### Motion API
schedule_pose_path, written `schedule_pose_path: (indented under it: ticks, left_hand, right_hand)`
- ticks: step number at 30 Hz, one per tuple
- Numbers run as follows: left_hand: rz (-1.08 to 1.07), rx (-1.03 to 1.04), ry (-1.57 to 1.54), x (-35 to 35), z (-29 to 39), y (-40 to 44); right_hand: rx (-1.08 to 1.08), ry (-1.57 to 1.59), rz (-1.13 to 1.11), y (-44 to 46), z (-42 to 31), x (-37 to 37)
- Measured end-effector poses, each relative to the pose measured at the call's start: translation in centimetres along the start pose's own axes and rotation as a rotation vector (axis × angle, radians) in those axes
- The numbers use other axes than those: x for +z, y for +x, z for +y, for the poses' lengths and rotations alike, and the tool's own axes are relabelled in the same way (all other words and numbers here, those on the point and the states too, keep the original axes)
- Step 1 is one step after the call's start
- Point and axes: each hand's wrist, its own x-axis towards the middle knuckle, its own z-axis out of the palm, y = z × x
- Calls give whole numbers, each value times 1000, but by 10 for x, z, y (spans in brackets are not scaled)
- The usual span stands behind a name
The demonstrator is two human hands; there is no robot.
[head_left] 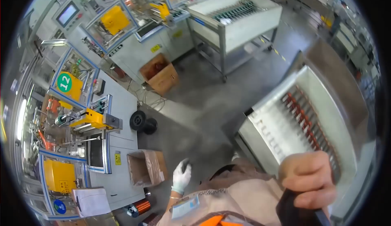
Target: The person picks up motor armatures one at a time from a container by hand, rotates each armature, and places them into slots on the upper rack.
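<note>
My left hand (181, 178), in a white glove, hangs low near the middle of the view beside my body. Its fingers are closed around a small dark object (185, 163), too small to name. Close to the camera at the lower right, my bare right hand (307, 177) is curled in a fist against a black strap-like piece (291, 207), whose lower part runs out of view. Behind that hand stands a white-lined bin (271, 122) with rows of reddish-brown, copper-coloured parts (303, 122); the hand covers part of it.
Machines with yellow covers (59, 176) line the left side. Beside them are an open carton with a plastic liner (157, 169), a black spool (150, 125) and a copper wire reel (140, 207). Another carton (163, 81) and a white cart (248, 28) with green-tinted parts stand farther off.
</note>
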Motion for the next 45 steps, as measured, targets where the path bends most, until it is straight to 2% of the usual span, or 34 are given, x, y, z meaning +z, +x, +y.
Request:
schedule_pose_path:
  ticks: [2, 3, 4, 6, 9, 12, 14, 17, 20, 26, 31, 34, 37, 41, 45]
  left_hand:
    - [9, 23, -51, -3, -4, 19]
    - [-23, -49, -112, -1, -2, 32]
    - [-17, -34, -106, 0, 23, 43]
    - [-61, -35, -13, 2, 24, 81]
    - [-113, 53, 245, -2, 47, 141]
    - [-116, 46, 354, -11, 72, 206]
    - [-95, 55, 527, -15, 132, 236]
    - [-78, 32, 427, -18, 145, 289]
    - [-75, 55, 538, -20, 168, 324]
    - [-229, 125, 707, -28, 168, 390]
    - [-201, 133, 687, -41, 154, 446]
    - [-203, 46, 650, -60, 151, 475]
    - [-159, -6, 651, -75, 139, 508]
    - [-130, -107, 634, -97, 132, 551]
    - [-53, -202, 628, -102, 100, 585]
  right_hand:
    - [-65, 15, 53, 0, 27, 18]
    - [-104, 23, 76, 2, 43, 23]
    - [-132, 48, 84, 4, 58, 29]
    - [-166, -69, 129, -9, 98, 33]
    - [-182, -65, 170, -7, 161, 31]
    - [-198, -59, 181, -2, 227, 23]
    - [-223, -22, 151, 4, 271, 15]
    - [-267, -6, 133, 5, 325, 12]
    - [-264, 26, 139, 1, 369, 15]
    - [-127, 126, 110, -11, 422, 50]
    - [-40, 315, 50, -15, 461, 95]
    - [-86, 274, 156, -9, 488, 141]
    - [-35, 397, 106, 1, 518, 169]
    - [-93, 535, 44, 4, 567, 203]
    - [-116, 542, 166, 3, 602, 223]
